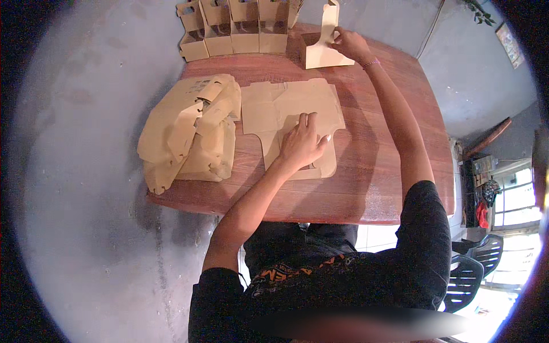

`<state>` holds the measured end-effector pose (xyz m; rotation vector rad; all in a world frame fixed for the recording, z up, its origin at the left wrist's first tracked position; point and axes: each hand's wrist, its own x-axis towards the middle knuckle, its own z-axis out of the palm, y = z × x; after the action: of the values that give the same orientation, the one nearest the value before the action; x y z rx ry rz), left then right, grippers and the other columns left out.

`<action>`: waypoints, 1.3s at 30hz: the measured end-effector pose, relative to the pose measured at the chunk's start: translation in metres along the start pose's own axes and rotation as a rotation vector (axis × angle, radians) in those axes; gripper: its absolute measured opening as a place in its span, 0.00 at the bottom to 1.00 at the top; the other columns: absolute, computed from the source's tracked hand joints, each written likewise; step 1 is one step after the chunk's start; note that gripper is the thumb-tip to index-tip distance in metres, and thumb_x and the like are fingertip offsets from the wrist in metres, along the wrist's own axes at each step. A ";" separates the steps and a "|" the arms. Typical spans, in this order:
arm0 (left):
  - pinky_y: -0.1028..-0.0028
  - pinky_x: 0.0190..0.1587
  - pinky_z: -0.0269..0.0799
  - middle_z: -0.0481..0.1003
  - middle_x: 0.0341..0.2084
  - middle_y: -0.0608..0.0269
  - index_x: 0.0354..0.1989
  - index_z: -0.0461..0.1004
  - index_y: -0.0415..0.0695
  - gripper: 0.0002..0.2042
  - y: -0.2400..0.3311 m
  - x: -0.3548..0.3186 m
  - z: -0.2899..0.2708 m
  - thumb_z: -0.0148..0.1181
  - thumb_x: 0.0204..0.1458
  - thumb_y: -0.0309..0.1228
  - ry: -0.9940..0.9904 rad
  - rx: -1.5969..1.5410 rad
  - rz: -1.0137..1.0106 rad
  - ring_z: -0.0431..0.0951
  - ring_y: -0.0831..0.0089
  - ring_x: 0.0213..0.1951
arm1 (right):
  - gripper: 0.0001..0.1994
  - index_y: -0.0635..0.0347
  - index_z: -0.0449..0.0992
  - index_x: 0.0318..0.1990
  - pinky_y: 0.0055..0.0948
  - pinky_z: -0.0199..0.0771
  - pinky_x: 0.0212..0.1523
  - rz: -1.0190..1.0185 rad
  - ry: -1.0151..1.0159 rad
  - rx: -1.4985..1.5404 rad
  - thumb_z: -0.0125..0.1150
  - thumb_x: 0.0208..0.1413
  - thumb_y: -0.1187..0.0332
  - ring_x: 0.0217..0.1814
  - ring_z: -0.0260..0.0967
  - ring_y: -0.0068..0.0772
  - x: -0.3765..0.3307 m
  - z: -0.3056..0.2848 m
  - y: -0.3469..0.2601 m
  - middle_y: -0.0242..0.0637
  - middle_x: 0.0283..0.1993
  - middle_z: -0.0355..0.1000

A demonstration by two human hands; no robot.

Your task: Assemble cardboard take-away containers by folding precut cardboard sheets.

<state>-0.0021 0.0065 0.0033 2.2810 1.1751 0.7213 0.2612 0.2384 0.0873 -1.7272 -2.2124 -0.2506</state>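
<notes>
A flat, unfolded cardboard carrier blank [263,108] lies on the table in front of me. My left hand [301,143] rests on its lower part, with thumb and fingers apart and nothing gripped. Farther off to the right, my right hand [351,47] is closed on the upright middle panel of a folded cardboard carrier [326,56], which stands on the tabletop. The tips of that hand's fingers are partly hidden by the panel and the hand itself.
Several folded carriers [273,43] stand in a row along the far left edge of the wooden table [394,114]. A loose pile of flat cardboard blanks [166,123] lies to the left, by the grey wall [86,160]. Dark plastic chairs [464,280] stand at lower right.
</notes>
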 end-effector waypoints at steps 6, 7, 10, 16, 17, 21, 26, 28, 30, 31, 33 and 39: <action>0.51 0.41 0.77 0.65 0.49 0.42 0.58 0.57 0.35 0.30 -0.008 -0.003 0.001 0.62 0.54 0.40 0.042 0.049 0.021 0.77 0.45 0.43 | 0.21 0.48 0.75 0.50 0.50 0.80 0.40 0.164 0.062 0.019 0.63 0.54 0.49 0.42 0.78 0.53 0.007 0.029 -0.035 0.46 0.38 0.80; 0.52 0.41 0.77 0.65 0.48 0.42 0.58 0.57 0.35 0.30 -0.005 -0.002 0.001 0.62 0.54 0.40 0.043 0.053 0.033 0.77 0.45 0.43 | 0.21 0.48 0.75 0.50 0.50 0.80 0.40 0.168 0.061 0.016 0.63 0.54 0.49 0.42 0.78 0.53 0.011 0.035 -0.032 0.46 0.38 0.80; 0.53 0.41 0.77 0.65 0.48 0.42 0.58 0.57 0.35 0.30 -0.001 0.000 0.002 0.62 0.54 0.40 0.058 0.039 0.059 0.78 0.45 0.43 | 0.19 0.59 0.81 0.39 0.50 0.80 0.42 0.196 0.157 -0.002 0.59 0.56 0.51 0.40 0.78 0.56 0.030 0.050 -0.027 0.54 0.37 0.78; 0.54 0.41 0.78 0.66 0.48 0.42 0.58 0.58 0.35 0.29 -0.001 0.002 0.002 0.62 0.54 0.39 0.043 0.055 0.053 0.78 0.45 0.42 | 0.19 0.60 0.82 0.35 0.50 0.80 0.40 0.155 0.130 -0.055 0.55 0.59 0.53 0.39 0.78 0.58 0.038 0.059 -0.057 0.57 0.33 0.78; 0.54 0.41 0.78 0.66 0.48 0.42 0.58 0.58 0.34 0.29 -0.003 0.001 0.002 0.62 0.53 0.39 0.039 0.064 0.045 0.78 0.45 0.42 | 0.19 0.60 0.81 0.38 0.50 0.80 0.41 0.137 0.091 -0.086 0.55 0.59 0.52 0.38 0.78 0.59 0.036 0.054 -0.063 0.56 0.33 0.78; 0.54 0.42 0.78 0.66 0.48 0.42 0.58 0.58 0.35 0.30 -0.008 -0.002 -0.002 0.62 0.53 0.39 0.047 0.023 0.034 0.78 0.45 0.43 | 0.19 0.59 0.80 0.42 0.48 0.78 0.49 0.148 0.149 0.077 0.58 0.58 0.52 0.45 0.77 0.60 0.013 0.034 -0.060 0.56 0.37 0.78; 0.52 0.46 0.75 0.65 0.50 0.42 0.58 0.58 0.36 0.29 -0.003 0.002 0.003 0.62 0.53 0.38 0.048 0.006 0.060 0.76 0.44 0.46 | 0.30 0.54 0.70 0.60 0.45 0.68 0.62 -0.109 0.505 0.088 0.68 0.52 0.51 0.62 0.66 0.57 -0.042 0.043 0.014 0.54 0.64 0.63; 0.52 0.47 0.75 0.65 0.51 0.41 0.58 0.58 0.35 0.29 0.002 0.003 0.000 0.62 0.53 0.38 0.040 0.007 0.080 0.76 0.44 0.47 | 0.34 0.55 0.66 0.63 0.46 0.68 0.62 -0.085 0.348 0.160 0.68 0.52 0.51 0.64 0.63 0.58 -0.050 0.058 0.025 0.54 0.66 0.60; 0.52 0.47 0.75 0.64 0.52 0.41 0.58 0.58 0.35 0.30 0.000 0.002 -0.002 0.62 0.53 0.38 0.031 0.017 0.091 0.75 0.44 0.48 | 0.35 0.55 0.64 0.64 0.46 0.71 0.59 -0.042 0.230 0.393 0.67 0.52 0.51 0.61 0.66 0.61 -0.053 0.068 0.022 0.56 0.63 0.63; 0.52 0.47 0.74 0.65 0.52 0.41 0.58 0.58 0.35 0.30 -0.004 0.003 -0.003 0.62 0.52 0.38 0.066 -0.047 0.082 0.75 0.44 0.48 | 0.35 0.55 0.64 0.64 0.46 0.71 0.59 -0.042 0.232 0.399 0.67 0.52 0.51 0.61 0.66 0.61 -0.052 0.071 0.015 0.56 0.63 0.63; 0.52 0.48 0.74 0.65 0.52 0.42 0.57 0.58 0.35 0.30 -0.008 0.011 -0.007 0.63 0.52 0.38 0.102 -0.103 0.081 0.75 0.44 0.48 | 0.33 0.54 0.65 0.63 0.50 0.74 0.53 0.145 0.137 0.450 0.67 0.52 0.52 0.53 0.71 0.63 -0.044 0.071 0.002 0.57 0.54 0.71; 0.53 0.54 0.70 0.65 0.53 0.36 0.58 0.58 0.34 0.35 -0.015 0.104 -0.031 0.67 0.48 0.42 0.086 0.064 -0.044 0.70 0.43 0.54 | 0.39 0.50 0.53 0.69 0.54 0.75 0.48 0.143 0.038 0.376 0.67 0.52 0.55 0.47 0.74 0.65 -0.046 0.071 -0.021 0.57 0.44 0.76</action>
<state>0.0204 0.1065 0.0418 2.2887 1.3014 0.7818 0.2408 0.2145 0.0060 -1.6416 -1.9451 0.1563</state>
